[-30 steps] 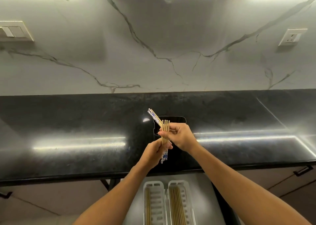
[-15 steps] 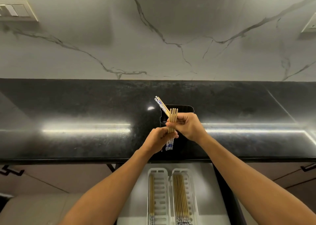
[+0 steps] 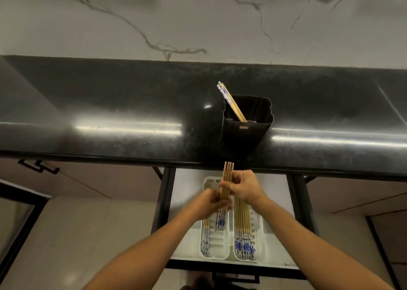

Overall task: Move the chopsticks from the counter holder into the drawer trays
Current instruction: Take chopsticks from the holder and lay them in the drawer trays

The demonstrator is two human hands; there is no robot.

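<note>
A bundle of several bamboo chopsticks (image 3: 227, 175) with blue-patterned ends is gripped by both hands above the open drawer (image 3: 275, 265). My left hand (image 3: 210, 202) holds its lower part, my right hand (image 3: 245, 186) its middle. Below lie two white slotted trays: the left tray (image 3: 212, 243) has a few chopsticks, the right tray (image 3: 255, 221) holds several. On the counter stands the black square holder (image 3: 246, 133) with two chopsticks (image 3: 231, 101) leaning to the left inside it.
The black stone counter (image 3: 110, 113) runs across the view, its front edge just above my hands. A white marble wall (image 3: 198, 20) rises behind. Closed cabinet fronts with black handles (image 3: 39, 167) flank the drawer.
Both hands carried the bundle down from in front of the holder to over the drawer trays. The view tilted down, showing the holder and the two chopsticks left in it.
</note>
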